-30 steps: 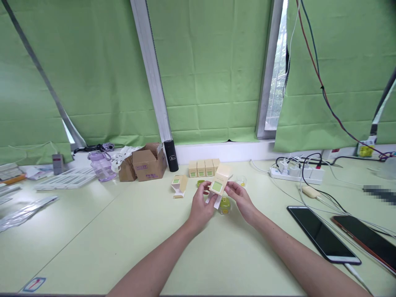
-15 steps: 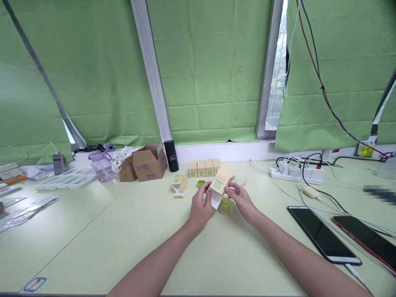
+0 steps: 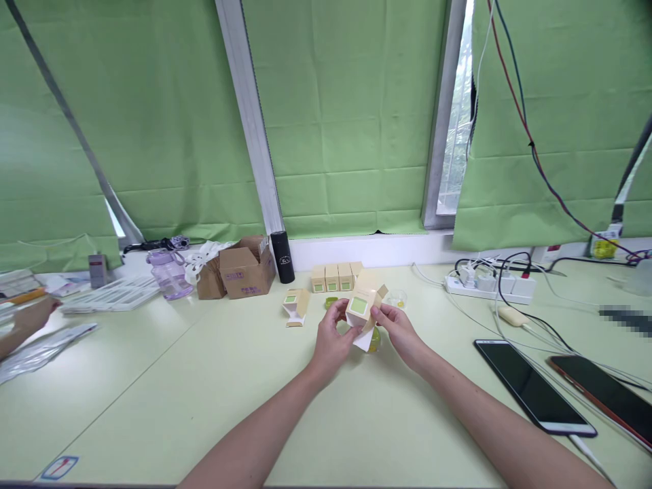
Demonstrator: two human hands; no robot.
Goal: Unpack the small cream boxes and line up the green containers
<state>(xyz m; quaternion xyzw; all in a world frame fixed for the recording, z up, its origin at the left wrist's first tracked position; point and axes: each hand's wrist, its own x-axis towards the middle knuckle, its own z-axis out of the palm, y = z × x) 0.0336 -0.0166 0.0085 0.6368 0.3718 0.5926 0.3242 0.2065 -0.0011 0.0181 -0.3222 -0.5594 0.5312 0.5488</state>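
Note:
Both hands hold a small cream carton with a green square on its face and flaps standing out at the ends. My left hand grips its left side, thumb along the lower edge. The fingers of my right hand pinch its right side. Behind the carton's lower flap, partly hidden, stands a clear round jar with yellow-green content. Just beyond my left fingers lies a small green item. A second carton with an open end lies to the left, and a clear round dish sits behind my right hand.
Several closed cream cartons stand in a row at the back. A brown cardboard box, a black cylinder and a purple bottle are left of them. Phones, cables and a power strip lie right. Another person's hand is far left.
The carton has turned slightly in my hands, and its white lower flap now covers more of the jar. Another person's hand has come in at the far left.

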